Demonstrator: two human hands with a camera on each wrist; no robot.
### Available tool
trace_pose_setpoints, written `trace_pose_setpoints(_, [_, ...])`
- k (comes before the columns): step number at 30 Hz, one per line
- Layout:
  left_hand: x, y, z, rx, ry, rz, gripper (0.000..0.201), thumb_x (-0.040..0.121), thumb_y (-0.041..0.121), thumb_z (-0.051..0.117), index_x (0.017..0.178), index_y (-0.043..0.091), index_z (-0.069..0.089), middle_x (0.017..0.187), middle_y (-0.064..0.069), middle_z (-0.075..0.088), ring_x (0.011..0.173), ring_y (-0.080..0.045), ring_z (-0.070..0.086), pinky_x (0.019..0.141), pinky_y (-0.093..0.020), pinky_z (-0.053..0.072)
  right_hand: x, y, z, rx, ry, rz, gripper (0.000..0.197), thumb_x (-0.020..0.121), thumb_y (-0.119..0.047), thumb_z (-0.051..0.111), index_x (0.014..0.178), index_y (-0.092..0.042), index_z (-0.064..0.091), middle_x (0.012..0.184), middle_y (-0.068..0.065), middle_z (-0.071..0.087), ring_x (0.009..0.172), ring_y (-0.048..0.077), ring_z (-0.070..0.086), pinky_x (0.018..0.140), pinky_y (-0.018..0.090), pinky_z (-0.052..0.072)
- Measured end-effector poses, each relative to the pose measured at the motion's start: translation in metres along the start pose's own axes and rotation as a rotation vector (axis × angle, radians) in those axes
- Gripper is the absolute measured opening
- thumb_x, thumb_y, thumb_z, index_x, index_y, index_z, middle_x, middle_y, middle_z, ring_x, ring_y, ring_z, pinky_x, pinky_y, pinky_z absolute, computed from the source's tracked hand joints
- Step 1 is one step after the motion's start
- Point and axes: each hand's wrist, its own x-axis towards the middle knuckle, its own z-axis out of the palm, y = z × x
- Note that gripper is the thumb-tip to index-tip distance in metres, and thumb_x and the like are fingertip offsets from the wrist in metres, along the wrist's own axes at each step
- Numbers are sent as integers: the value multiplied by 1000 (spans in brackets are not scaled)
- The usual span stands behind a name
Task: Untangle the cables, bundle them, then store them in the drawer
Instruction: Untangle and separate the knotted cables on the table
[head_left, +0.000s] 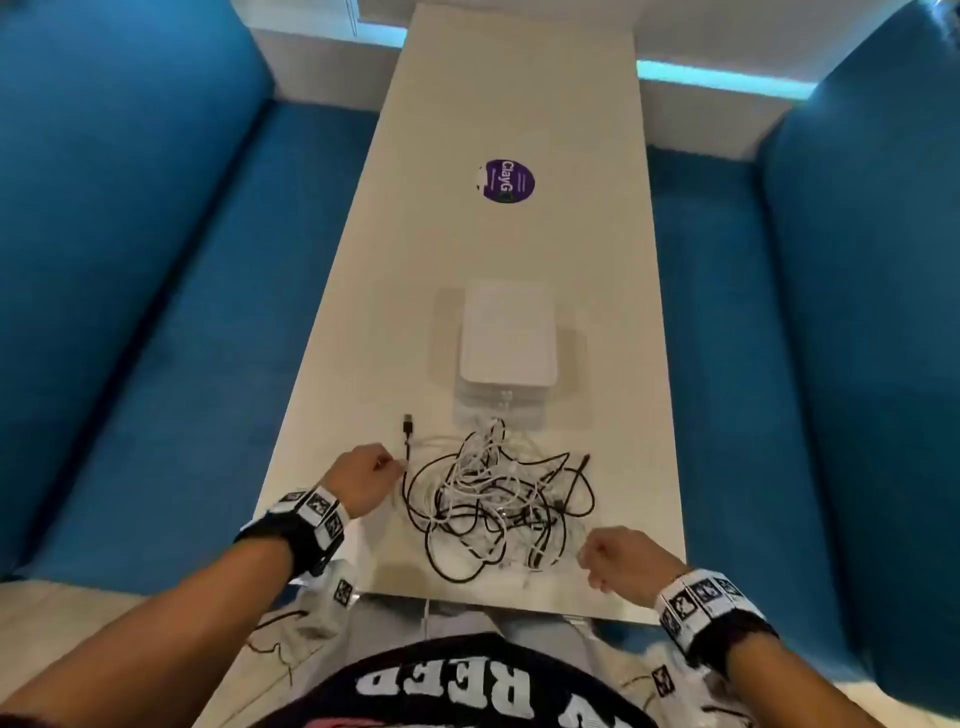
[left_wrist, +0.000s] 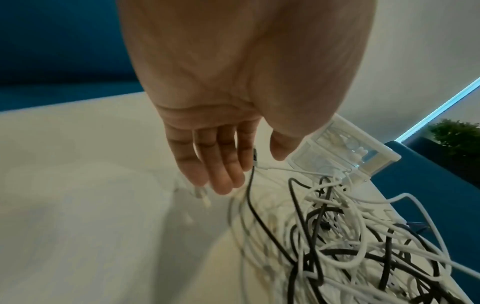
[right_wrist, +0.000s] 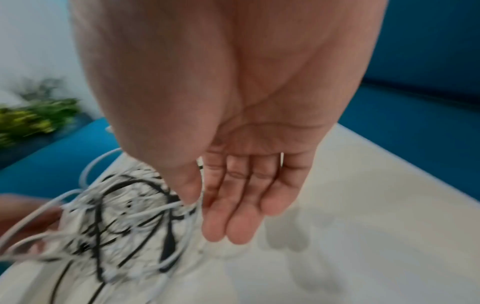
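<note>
A tangle of black and white cables (head_left: 493, 493) lies on the near end of a white table (head_left: 597, 260). A small white drawer unit (head_left: 506, 343) with clear fronts stands just behind the pile. My left hand (head_left: 392, 465) hovers at the pile's left edge with relaxed fingers. In the left wrist view my left hand (left_wrist: 244, 164) holds nothing, and a black cable's plug (left_wrist: 255, 156) lies between index finger and thumb, unpinched. My right hand (head_left: 589, 564) sits at the pile's near right corner. The right hand (right_wrist: 207, 214) has straight fingers, its thumb beside a white strand (right_wrist: 155, 209).
Blue sofas (head_left: 130, 260) flank the narrow table on both sides. A round purple sticker (head_left: 505, 181) lies farther along the tabletop. The near table edge (head_left: 493, 605) runs just before my lap. A green plant (left_wrist: 457, 133) stands beyond the drawer unit.
</note>
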Motion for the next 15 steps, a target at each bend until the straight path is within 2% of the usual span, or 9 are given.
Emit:
trace_pose_setpoints(2, [11,12,5,106,11,-13,26,96,40,56,94,16,64,97,-9,69,94,-31,65,75,-32,48,9,-17,-2,-83,3,-76,24,92,-34,49,83,-22,68,74,-5,72,73,12,68,76,33,56])
trace_pose_setpoints(4, [16,25,8,202,33,-47,27,94,37,57,100,13,66,104,-11,68,98,-33,64,78,-32,50,12,-38,-4,-205,-5,-132,26,93,-34,49,87,-20,69,77,-6,72,78,11,66,77,29,53])
trace_pose_setpoints(8, [23,25,17,305,46,-98,27,93,30,56,112,12,62,116,-13,63,102,-34,63,84,-36,52,28,-51,0,-376,17,-204,22,92,-34,50,84,-20,65,87,4,71,85,23,64,74,32,50])
trace_pose_setpoints(12, [23,32,15,248,80,-72,26,95,31,53,106,10,62,110,-13,65,94,-33,63,76,-33,50,39,-61,0,-402,90,-263,25,89,-37,47,67,-25,50,72,0,61,73,25,61,67,34,51])
trace_pose_setpoints(13, [20,35,11,197,121,-55,25,96,33,52,103,10,59,105,-13,64,90,-32,61,74,-33,48,42,-63,1,-400,105,-272,24,88,-38,47,68,-25,51,73,-1,62,73,24,61,68,35,52])
trace_pose_setpoints(15, [12,44,5,62,244,64,21,98,30,50,98,9,53,94,-12,63,80,-30,58,69,-36,47,45,-67,2,-386,117,-278,22,88,-37,48,72,-25,54,76,0,65,74,23,62,69,34,52])
